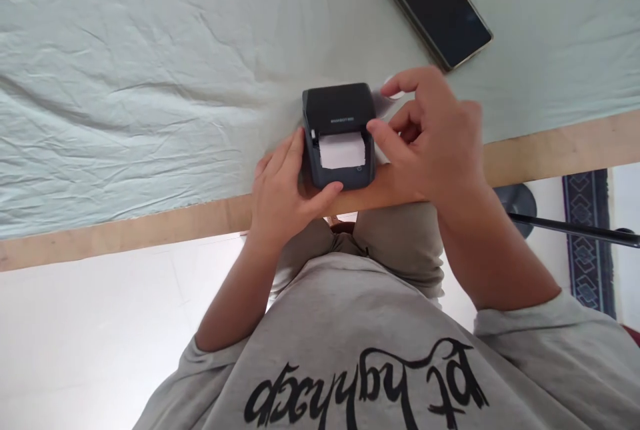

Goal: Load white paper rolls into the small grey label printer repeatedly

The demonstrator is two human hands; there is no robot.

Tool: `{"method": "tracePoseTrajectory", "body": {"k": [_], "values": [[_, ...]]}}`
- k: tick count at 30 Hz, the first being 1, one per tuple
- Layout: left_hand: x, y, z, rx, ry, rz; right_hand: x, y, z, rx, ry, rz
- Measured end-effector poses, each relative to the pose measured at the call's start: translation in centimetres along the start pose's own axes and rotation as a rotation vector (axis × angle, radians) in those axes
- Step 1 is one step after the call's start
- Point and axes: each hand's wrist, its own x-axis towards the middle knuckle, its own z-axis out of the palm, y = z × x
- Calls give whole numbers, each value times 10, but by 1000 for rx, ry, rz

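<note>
A small dark printer sits near the front edge of the cloth-covered table, with white paper showing in its front opening. My left hand holds the printer's left side, fingers along the side and thumb at its lower front edge. My right hand is at the printer's right side, its thumb tip by the right edge of the casing. Its index finger is bent over a small white piece just right of the printer; whether the fingers pinch it is unclear.
A black phone lies at the upper right on the pale green cloth. The table's wooden edge runs across in front of my body. A black pole and a patterned rug are at the right below the table.
</note>
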Motion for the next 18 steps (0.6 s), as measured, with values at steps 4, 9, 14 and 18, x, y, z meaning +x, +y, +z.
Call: {"method": "tracePoseTrajectory", "body": {"k": [4, 9, 14, 18], "values": [[0, 0, 0, -5, 7, 1, 16, -17, -6, -80, 8, -96], [-2, -1, 1, -9, 9, -7, 29, -29, 1, -379, -174, -140], [-2, -2, 3, -5, 26, 1, 49, -43, 9, -644, -511, -39], [-3, -2, 2, -14, 27, 21, 64, -42, 15, -690, -606, -129]]}}
